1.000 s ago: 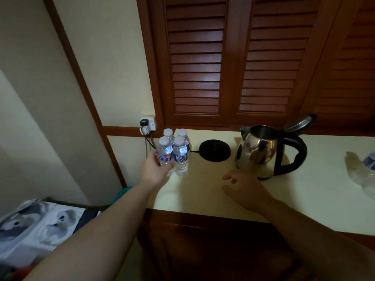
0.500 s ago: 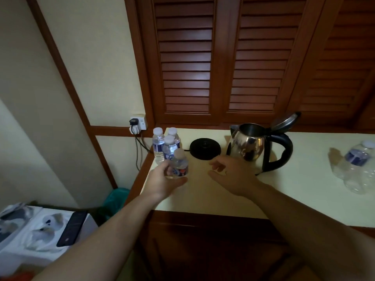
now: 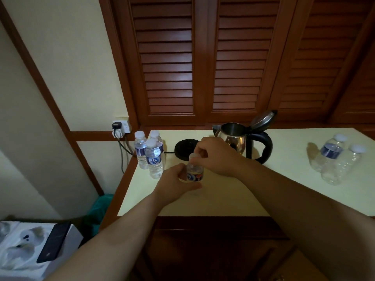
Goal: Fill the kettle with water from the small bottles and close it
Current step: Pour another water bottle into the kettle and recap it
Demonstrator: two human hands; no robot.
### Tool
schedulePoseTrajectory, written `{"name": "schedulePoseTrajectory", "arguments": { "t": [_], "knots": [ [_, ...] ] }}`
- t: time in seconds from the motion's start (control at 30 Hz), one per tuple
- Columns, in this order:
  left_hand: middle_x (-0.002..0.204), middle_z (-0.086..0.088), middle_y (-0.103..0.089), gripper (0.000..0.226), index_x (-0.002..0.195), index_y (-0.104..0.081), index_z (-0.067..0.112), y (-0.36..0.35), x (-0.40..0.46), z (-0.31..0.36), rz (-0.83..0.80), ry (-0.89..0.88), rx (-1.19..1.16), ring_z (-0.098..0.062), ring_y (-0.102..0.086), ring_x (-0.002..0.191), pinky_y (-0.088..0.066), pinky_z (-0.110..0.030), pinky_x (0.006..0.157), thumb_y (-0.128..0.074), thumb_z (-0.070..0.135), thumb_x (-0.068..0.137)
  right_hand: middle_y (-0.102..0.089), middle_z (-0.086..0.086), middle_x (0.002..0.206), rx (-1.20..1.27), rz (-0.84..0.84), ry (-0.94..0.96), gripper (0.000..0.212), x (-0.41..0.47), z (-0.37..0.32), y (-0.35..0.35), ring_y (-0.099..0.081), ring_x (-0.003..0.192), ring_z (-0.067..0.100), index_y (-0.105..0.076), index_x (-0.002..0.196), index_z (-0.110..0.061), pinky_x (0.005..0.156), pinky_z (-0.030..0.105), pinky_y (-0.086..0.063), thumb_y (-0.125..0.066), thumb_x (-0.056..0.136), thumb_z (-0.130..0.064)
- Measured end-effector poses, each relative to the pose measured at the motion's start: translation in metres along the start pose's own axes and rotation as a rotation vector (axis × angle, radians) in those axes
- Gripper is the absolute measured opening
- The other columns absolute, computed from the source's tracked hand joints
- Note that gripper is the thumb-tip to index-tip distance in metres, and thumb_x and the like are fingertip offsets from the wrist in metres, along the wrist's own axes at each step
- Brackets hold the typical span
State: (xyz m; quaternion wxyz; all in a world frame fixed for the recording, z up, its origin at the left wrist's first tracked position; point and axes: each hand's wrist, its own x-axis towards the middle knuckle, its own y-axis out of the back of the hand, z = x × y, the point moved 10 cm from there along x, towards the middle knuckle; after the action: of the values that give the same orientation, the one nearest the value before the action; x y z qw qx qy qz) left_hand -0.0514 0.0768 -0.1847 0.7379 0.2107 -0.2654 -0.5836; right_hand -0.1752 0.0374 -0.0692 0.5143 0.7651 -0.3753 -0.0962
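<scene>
The left hand (image 3: 172, 184) wraps a small clear plastic bottle (image 3: 195, 173) near the counter's (image 3: 233, 199) front-left corner; the right hand (image 3: 215, 157) pinches its cap. The shiny steel kettle (image 3: 236, 138), lid up, stands toward the back edge, bare counter between.

Your one head-worn camera looks forward and down at the pale yellow countertop (image 3: 233, 199).

You see from above and just before the counter's front edge, with both forearms reaching in from the bottom; the brown louvred wooden shutters (image 3: 203, 63) fill the top, the cream wall (image 3: 71, 57) runs down the left, and wide-angle bending slants the edges. No second view shares the scene.
</scene>
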Motion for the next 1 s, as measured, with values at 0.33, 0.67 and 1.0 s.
{"name": "schedulePoseTrajectory", "arguments": {
  "t": [0.33, 0.67, 1.0],
  "knots": [
    [0.1, 0.018, -0.074, 0.047, 0.113, -0.069, 0.031, -0.005, 0.003, 0.001, -0.06, -0.011, -0.043, 0.01, -0.065, 0.092, -0.044, -0.004, 0.071, -0.091, 0.04, 0.073, -0.065, -0.004, 0.102, -0.003, -0.114, -0.019, 0.037, 0.007, 0.002, -0.001, -0.065, 0.092, 0.013, -0.07, 0.115, -0.019, 0.079, 0.035, -0.059, -0.074, 0.091, -0.047],
    [0.101, 0.013, -0.074, 0.049, 0.111, -0.069, 0.031, -0.006, 0.007, -0.003, -0.055, -0.01, -0.04, 0.0, -0.067, 0.092, -0.055, -0.025, 0.079, -0.091, 0.045, 0.07, -0.062, -0.01, 0.112, 0.01, -0.155, 0.022, 0.041, 0.008, -0.002, 0.0, -0.061, 0.097, 0.006, -0.07, 0.125, -0.021, 0.087, 0.033, -0.059, -0.077, 0.09, -0.04],
    [0.098, 0.014, -0.076, 0.043, 0.104, -0.07, 0.032, -0.007, 0.005, -0.002, -0.053, 0.0, -0.09, 0.002, -0.068, 0.091, -0.051, -0.017, 0.077, -0.093, 0.041, 0.069, -0.062, -0.017, 0.115, 0.155, -0.028, 0.01, 0.032, 0.0, 0.017, 0.015, -0.055, 0.098, -0.014, -0.067, 0.133, -0.024, 0.075, 0.004, -0.041, -0.063, 0.103, -0.031]
  ]
}}
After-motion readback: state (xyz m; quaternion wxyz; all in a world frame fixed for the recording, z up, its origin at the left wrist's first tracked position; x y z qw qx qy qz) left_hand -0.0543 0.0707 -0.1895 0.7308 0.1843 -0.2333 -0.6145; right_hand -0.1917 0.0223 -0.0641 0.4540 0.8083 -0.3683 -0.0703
